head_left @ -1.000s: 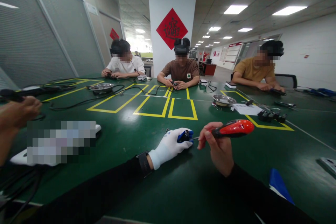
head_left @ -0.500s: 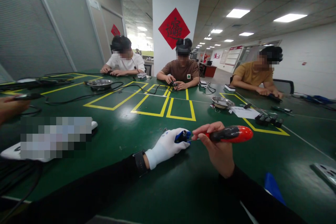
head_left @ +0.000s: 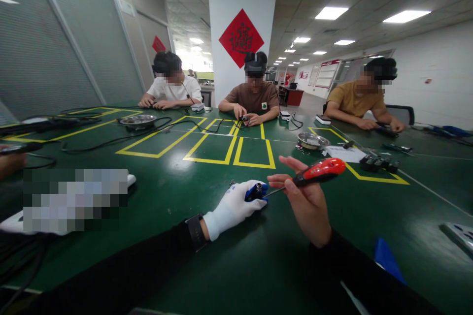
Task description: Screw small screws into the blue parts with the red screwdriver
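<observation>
My left hand (head_left: 234,206), in a white glove with blue fingertips, is closed around a small black part (head_left: 256,192) with a shiny metal piece on top. What kind of part it is I cannot make out. My bare right hand (head_left: 305,202) grips a screwdriver (head_left: 320,172) with a red and black handle between thumb and fingers, some fingers stretched out. The screwdriver's thin shaft slants down to the left, and its tip meets the black part or lies right beside it; the exact contact is hidden.
A metal bowl (head_left: 312,141), a white paper (head_left: 343,153) and several black parts (head_left: 380,163) lie ahead on the right. Another metal bowl (head_left: 137,121) and black cables are at the left. A white device (head_left: 131,180) lies near left. Three people sit opposite; another person's hand (head_left: 13,162) shows at far left.
The screwdriver has tilted, its handle now higher and the shaft sloping down to the black part. My right fingers have spread a little. My left hand has stayed nearly still.
</observation>
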Demonstrator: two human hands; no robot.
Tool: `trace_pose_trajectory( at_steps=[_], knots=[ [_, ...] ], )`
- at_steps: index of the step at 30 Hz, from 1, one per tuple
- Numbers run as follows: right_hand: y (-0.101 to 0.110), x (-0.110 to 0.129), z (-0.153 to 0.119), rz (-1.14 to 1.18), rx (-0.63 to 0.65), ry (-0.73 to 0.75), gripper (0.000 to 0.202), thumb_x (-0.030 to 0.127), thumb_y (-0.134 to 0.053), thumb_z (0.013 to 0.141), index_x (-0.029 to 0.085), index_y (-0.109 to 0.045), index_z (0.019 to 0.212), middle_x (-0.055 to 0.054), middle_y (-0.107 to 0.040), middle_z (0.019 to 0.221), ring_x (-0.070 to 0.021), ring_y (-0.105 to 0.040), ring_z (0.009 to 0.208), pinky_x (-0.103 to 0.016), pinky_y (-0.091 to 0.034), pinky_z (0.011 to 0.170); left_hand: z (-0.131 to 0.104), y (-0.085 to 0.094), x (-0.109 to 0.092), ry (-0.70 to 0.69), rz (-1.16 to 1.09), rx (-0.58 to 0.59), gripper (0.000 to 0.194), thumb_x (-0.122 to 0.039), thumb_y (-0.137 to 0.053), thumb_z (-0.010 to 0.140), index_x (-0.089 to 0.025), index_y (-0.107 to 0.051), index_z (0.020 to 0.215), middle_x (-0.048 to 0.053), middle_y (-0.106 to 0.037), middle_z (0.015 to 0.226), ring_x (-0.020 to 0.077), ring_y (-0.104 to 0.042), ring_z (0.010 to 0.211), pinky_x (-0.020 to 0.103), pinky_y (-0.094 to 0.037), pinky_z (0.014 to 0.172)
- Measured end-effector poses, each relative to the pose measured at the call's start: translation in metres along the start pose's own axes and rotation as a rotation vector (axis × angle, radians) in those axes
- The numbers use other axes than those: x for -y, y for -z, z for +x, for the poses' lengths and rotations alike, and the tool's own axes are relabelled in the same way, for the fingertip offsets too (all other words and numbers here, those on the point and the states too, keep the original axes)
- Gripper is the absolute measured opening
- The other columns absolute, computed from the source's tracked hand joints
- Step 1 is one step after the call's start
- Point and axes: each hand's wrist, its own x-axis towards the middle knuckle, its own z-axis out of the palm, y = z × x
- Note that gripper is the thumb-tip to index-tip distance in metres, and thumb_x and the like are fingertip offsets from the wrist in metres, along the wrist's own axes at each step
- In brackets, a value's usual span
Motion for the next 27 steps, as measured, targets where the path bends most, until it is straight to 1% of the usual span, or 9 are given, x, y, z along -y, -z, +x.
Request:
trace_pose_trajectory(
  at_steps=[3,5,7,12,15,17,20,23,27],
  knots=[
    [0.003,-0.002,0.003,-0.066,0.033,0.044,0.019,0.024,-0.057,0.088,0.025,-0.055,0.107,-0.004,-0.064,0.102,-0.0176,-0.064,0.083,-0.041,-0.051,0.083,0.0,0.0,0.001,-0.01,0.008,-0.012,0.032,-0.032,-0.061,0.079,-0.021,-0.062,0.109,0.002,-0.069,0.1,0.0199,-0.064,0.09,0.03,-0.048,0.084],
    [0.005,-0.005,0.003,-0.07,0.049,0.075,0.015,0.023,-0.057,0.088,0.026,-0.053,0.103,0.001,-0.061,0.082,-0.0161,-0.062,0.078,-0.037,-0.05,0.08,0.0,0.0,0.001,-0.001,0.021,-0.018,0.033,-0.031,-0.062,0.078,-0.021,-0.062,0.109,0.002,-0.069,0.099,0.0197,-0.064,0.089,0.03,-0.048,0.084],
    [0.007,-0.008,0.003,-0.045,0.054,0.087,0.019,0.024,-0.054,0.088,0.027,-0.051,0.107,0.003,-0.057,0.078,-0.0156,-0.059,0.076,-0.036,-0.05,0.079,0.0,0.0,0.001,0.002,0.031,-0.016,0.033,-0.031,-0.062,0.077,-0.02,-0.062,0.109,0.002,-0.069,0.096,0.0187,-0.064,0.084,0.029,-0.049,0.08],
    [0.007,-0.009,0.002,-0.099,0.058,0.084,0.032,0.025,-0.051,0.089,0.026,-0.048,0.121,-0.005,-0.057,0.11,-0.0202,-0.058,0.101,-0.041,-0.05,0.088,-0.001,-0.001,0.001,0.006,0.057,-0.007,0.033,-0.033,-0.06,0.078,-0.019,-0.062,0.108,0.0,-0.068,0.085,0.014,-0.059,0.063,0.025,-0.047,0.063],
    [0.006,-0.004,0.003,-0.178,0.047,0.101,0.03,0.022,-0.059,0.085,0.024,-0.053,0.114,-0.008,-0.047,0.133,-0.0206,-0.057,0.107,-0.039,-0.05,0.09,-0.001,-0.001,0.003,0.003,0.063,-0.016,0.032,-0.034,-0.06,0.079,-0.019,-0.062,0.107,0.0,-0.068,0.086,0.013,-0.058,0.061,0.024,-0.046,0.06],
    [0.006,0.0,0.003,-0.169,0.074,0.103,0.023,0.018,-0.064,0.082,0.023,-0.055,0.102,-0.007,-0.045,0.137,-0.0194,-0.06,0.103,-0.039,-0.05,0.088,0.0,-0.001,0.003,-0.01,0.064,-0.018,0.031,-0.034,-0.06,0.079,-0.02,-0.062,0.106,0.0,-0.068,0.088,0.0136,-0.059,0.063,0.024,-0.046,0.061],
    [0.004,0.002,0.003,-0.068,0.15,0.084,0.021,0.015,-0.064,0.082,0.025,-0.048,0.092,-0.002,-0.062,0.108,-0.0144,-0.064,0.08,-0.035,-0.053,0.076,0.001,-0.001,0.003,-0.022,0.062,-0.022,0.029,-0.031,-0.061,0.078,-0.021,-0.062,0.105,0.001,-0.068,0.091,0.0162,-0.063,0.074,0.026,-0.048,0.07],
    [0.003,-0.001,0.003,-0.029,0.143,0.072,0.016,0.017,-0.058,0.087,0.025,-0.045,0.091,0.006,-0.058,0.071,-0.0105,-0.056,0.056,-0.029,-0.049,0.059,0.001,0.0,0.002,0.01,0.034,-0.002,0.03,-0.03,-0.062,0.077,-0.02,-0.061,0.106,0.001,-0.069,0.09,0.0181,-0.064,0.081,0.028,-0.049,0.076],
    [0.003,-0.006,0.001,0.058,0.099,0.061,0.016,0.02,-0.05,0.088,0.025,-0.048,0.103,0.005,-0.053,0.071,-0.0109,-0.051,0.053,-0.032,-0.047,0.06,0.0,0.0,-0.001,0.034,0.016,0.014,0.03,-0.03,-0.061,0.077,-0.019,-0.061,0.105,0.001,-0.07,0.088,0.0192,-0.065,0.082,0.029,-0.05,0.078]
  ],
)
